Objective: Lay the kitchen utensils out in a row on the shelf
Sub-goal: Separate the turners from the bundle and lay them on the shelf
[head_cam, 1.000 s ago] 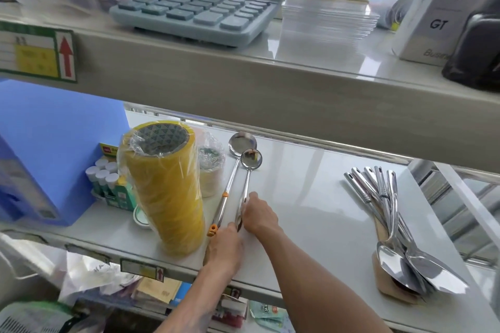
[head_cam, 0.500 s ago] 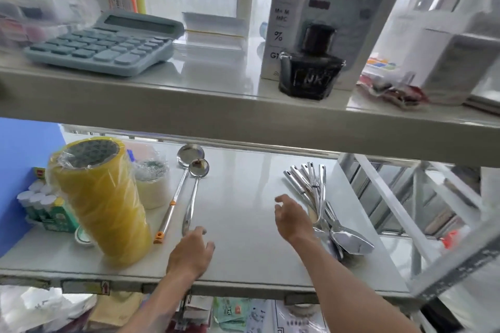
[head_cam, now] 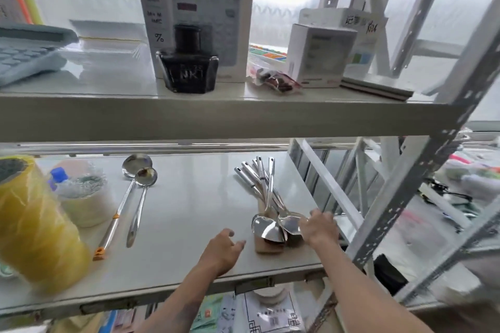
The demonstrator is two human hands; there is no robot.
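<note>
Left hand and right hand: both bare. Forearms uncovered to the frame edge; no sleeves, gloves, rings or watch visible.

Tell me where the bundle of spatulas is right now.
In the head view, the spatulas lie bunched at the right end of the lower shelf, blades toward the front edge, with the right hand at their blades and the left hand just left.

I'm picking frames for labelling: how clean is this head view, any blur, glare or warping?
Head view: motion blur smears the yellow tape roll and calculator; backlight washes out behind the upper shelf; glare on the spatula pile by the right hand; wide-angle bends the shelf post.
</note>
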